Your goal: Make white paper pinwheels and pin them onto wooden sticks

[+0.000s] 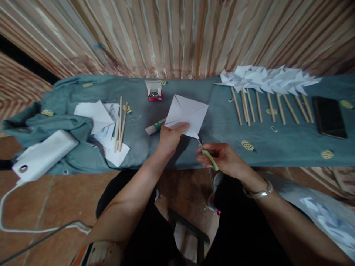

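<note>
Left hand (171, 138): fingers closed on paper (188, 109), thumb on top, over worktop (146, 153). Right hand (225, 159): fingers curled round scissors (210, 159), blades at paper's near corner. Glue stick (155, 127) near left hand.

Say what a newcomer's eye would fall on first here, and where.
Probably the row of white pinwheels on wooden sticks, at the right of the teal cloth. Next, the white paper square in mid-picture, in the left hand, with green-handled scissors in the right hand at the paper's near corner.
</note>
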`<state>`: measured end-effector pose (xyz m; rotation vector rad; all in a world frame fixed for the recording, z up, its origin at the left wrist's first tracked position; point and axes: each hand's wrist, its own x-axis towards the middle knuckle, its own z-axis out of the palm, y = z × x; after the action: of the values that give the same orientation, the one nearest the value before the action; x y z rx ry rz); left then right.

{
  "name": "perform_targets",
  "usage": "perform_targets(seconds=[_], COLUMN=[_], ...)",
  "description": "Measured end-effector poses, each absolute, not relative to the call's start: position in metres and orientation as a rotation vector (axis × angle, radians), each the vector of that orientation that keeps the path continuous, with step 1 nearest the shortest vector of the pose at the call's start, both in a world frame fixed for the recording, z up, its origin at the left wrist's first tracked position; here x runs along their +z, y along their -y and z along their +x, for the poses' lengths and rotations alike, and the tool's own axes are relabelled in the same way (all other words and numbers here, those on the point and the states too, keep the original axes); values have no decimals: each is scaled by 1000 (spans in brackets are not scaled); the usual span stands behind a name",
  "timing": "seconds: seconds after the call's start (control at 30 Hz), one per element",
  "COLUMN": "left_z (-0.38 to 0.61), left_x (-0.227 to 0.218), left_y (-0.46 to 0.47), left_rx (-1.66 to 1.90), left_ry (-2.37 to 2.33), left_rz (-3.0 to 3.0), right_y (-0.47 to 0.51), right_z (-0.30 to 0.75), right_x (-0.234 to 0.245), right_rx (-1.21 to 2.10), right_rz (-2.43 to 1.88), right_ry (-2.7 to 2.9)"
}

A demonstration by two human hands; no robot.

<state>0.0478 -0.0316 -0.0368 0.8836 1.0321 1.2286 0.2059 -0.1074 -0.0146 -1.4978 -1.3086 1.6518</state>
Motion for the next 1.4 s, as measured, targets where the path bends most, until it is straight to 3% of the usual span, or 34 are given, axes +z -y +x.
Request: perform_targets(seconds=[0.17, 0.37, 0.5, 0.83, 1.4], left_z=[46, 49, 48, 36, 16], left_x=[-40, -50, -54, -46, -36], left_y=[25, 21, 19, 25, 16], left_rx=[1262, 1232, 1064, 888, 1046], left_ry=[-1024, -1111, -1169, -1080, -1187], left_rz=[848, 991, 1293, 1639, 1906], right_y=[112, 106, 99, 93, 82], right_z=[229, 253, 260, 257, 251], right_x=[-2, 4, 6, 8, 5], right_rx=[1007, 267, 10, -183, -95], right_rz=[-1841, -2284, -2486, -2532, -2543], right_ry=[1897, 2014, 2093, 2100, 2104])
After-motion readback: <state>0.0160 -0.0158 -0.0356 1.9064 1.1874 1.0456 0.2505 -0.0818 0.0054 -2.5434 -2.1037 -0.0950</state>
